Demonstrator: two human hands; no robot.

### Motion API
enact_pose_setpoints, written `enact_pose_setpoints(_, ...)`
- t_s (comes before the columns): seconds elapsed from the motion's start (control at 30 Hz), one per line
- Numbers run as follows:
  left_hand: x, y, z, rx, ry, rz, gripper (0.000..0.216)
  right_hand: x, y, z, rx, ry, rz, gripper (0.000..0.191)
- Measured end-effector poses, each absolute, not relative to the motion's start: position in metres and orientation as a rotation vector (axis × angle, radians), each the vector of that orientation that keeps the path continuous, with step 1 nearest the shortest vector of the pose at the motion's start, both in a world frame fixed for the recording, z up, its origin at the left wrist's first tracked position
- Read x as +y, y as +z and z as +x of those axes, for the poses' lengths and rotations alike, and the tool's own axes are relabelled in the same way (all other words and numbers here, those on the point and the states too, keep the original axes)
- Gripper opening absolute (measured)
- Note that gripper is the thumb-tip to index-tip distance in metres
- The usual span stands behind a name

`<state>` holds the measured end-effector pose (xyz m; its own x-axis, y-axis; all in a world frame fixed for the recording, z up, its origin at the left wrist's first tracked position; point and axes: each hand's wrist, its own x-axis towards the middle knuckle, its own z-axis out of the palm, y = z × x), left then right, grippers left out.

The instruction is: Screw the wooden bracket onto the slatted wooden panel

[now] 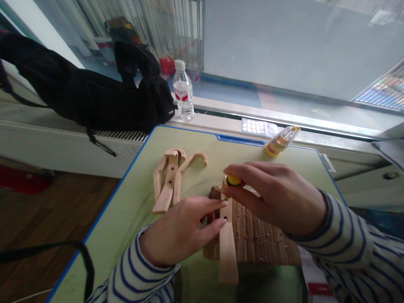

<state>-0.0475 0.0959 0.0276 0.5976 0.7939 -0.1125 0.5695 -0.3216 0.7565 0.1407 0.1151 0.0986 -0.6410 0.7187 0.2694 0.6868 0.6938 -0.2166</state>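
My right hand (pixel 277 195) is closed around the yellow-topped handle of a screwdriver (pixel 232 181), held upright over a pale wooden hook piece (pixel 227 248). That piece lies on a ribbed brown wooden board (pixel 265 240). My left hand (pixel 183 229) rests beside the piece, its fingers stretched out and touching its upper end near the screwdriver tip. Both arms wear blue-and-white striped sleeves.
Three more curved wooden hook pieces (pixel 170 179) lie to the left on the green table (pixel 126 210). A small yellow-capped case (pixel 282 141) lies at the table's far edge. On the windowsill stand a water bottle (pixel 183 90) and a black bag (pixel 88 92).
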Motion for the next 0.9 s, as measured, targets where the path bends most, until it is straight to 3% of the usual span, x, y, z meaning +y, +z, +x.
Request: enact_pose_setpoints(0.9,0.097,0.0216,-0.0455,0.926,0.317,2.113,0.03,0.1132,0.0996,0.14,-2.565,0.153,-1.099,0.023)
